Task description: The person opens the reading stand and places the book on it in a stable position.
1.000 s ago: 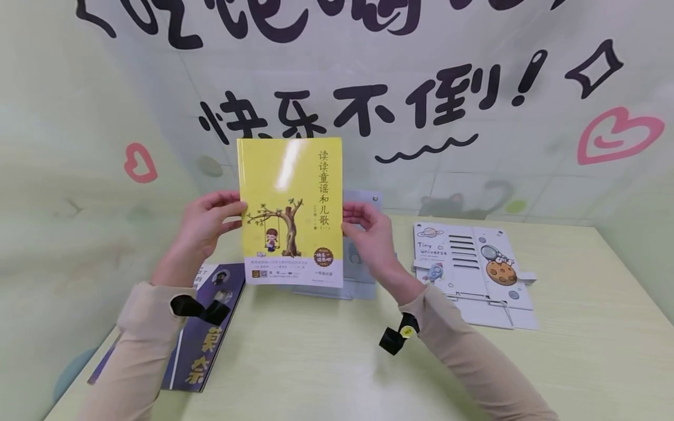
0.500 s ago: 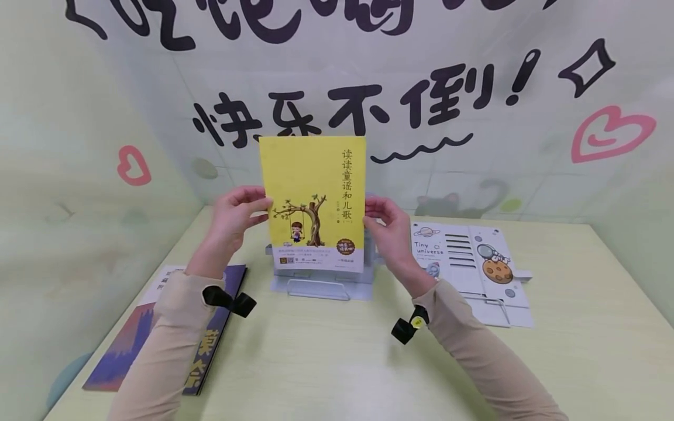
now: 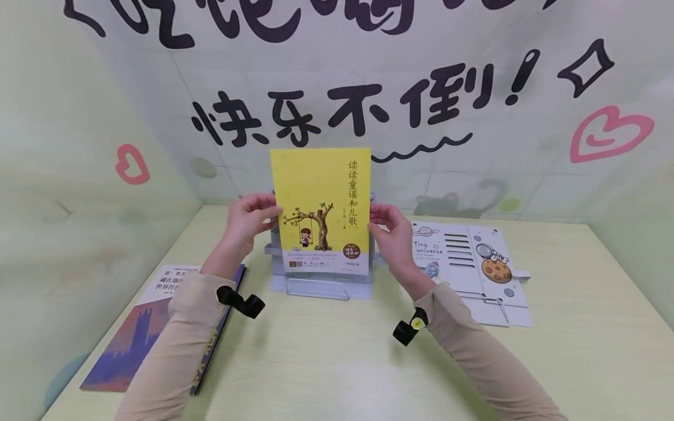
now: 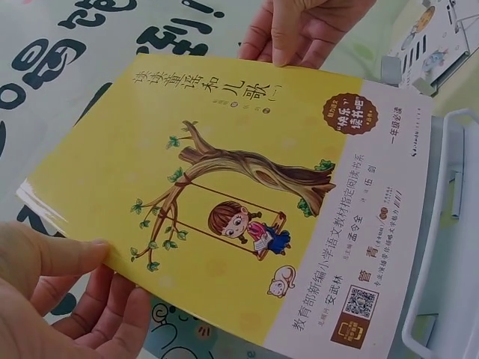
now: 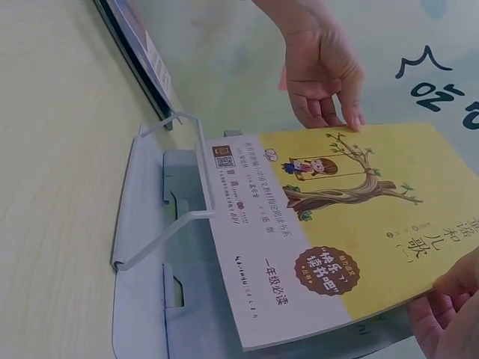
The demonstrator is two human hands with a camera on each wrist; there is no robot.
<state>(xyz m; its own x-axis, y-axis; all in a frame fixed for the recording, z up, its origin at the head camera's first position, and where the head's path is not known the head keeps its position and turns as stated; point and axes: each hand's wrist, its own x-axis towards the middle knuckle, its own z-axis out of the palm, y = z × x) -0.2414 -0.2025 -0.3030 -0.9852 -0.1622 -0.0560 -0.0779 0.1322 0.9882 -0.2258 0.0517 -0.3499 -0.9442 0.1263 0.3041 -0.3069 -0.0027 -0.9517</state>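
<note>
The left hand [image 3: 254,216] pinches the left edge of the yellow book [image 3: 323,202] with the thumb on the cover and fingers behind; the right hand [image 3: 391,234] pinches the opposite edge the same way. Both grips are narrow, closed only on the book's thin sides. The book is upright, cover facing the person, in front of the grey-blue book stand [image 3: 276,286].

The step in hand looks to be seating the book on this stand. In the right wrist view a strip of bare panel shows between its bottom edge and the ledge [image 5: 135,247], so the next move probably calls for lowering it level and getting that edge behind the wire holder [image 5: 202,168] without snagging.

The cover is smooth and slightly glossy, with a pale band along the bottom; the book is slim and likely to bend a little. The stand is a flat panel with cut-out slots, apparently sheet metal, and its holder is a bent loop of wire.

Farther out on the pale wood-grained table [image 3: 337,362], a white stand [image 3: 463,266] with slots and a printed astronaut is at the right; a large purple-covered book [image 3: 126,351] lies at the left, partly behind the left sleeve [image 3: 168,351].
</note>
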